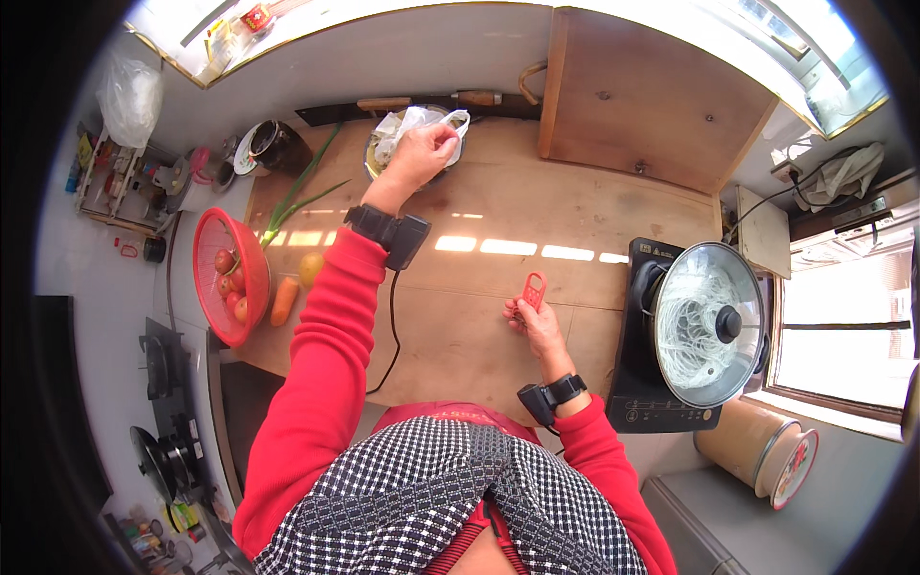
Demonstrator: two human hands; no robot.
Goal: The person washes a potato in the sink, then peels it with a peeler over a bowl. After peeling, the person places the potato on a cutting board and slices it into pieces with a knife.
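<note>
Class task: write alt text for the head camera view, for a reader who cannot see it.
A person in red sleeves stands at a wooden counter, left hand grasping a white plastic bag in a bowl, right hand holding a small red peeler. A lidded pot sits on an induction cooker at right.

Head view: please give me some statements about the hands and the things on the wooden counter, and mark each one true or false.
1. The left hand reaches into a white plastic bag at the far edge of the wooden counter. True.
2. The right hand holds a green knife. False: it holds a small red peeler.
3. The red basket holds tomatoes. True.
4. The pot on the black cooker is uncovered. False: a glass lid covers it.
5. A carrot lies beside the red basket. True.
</note>
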